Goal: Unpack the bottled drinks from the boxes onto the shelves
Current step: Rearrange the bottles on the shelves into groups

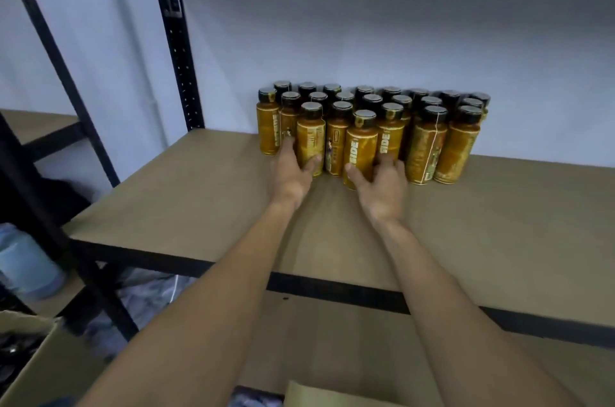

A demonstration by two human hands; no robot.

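Several amber drink bottles [429,143] with black caps stand in tight rows at the back of a tan shelf board [199,207]. My left hand [293,173] grips the base of a front-row bottle [311,137], thumb on its right side and fingers on its left. My right hand [382,188] grips the neighbouring front bottle [361,143], thumb on the left and fingers round the right. Both bottles stand upright on the board, touching the rows behind them.
Black shelf uprights [176,40] stand at the left, with a white wall behind. A cardboard box flap [319,395] shows at the bottom edge and another box [50,360] at lower left. A blue container [26,267] sits on a lower level.
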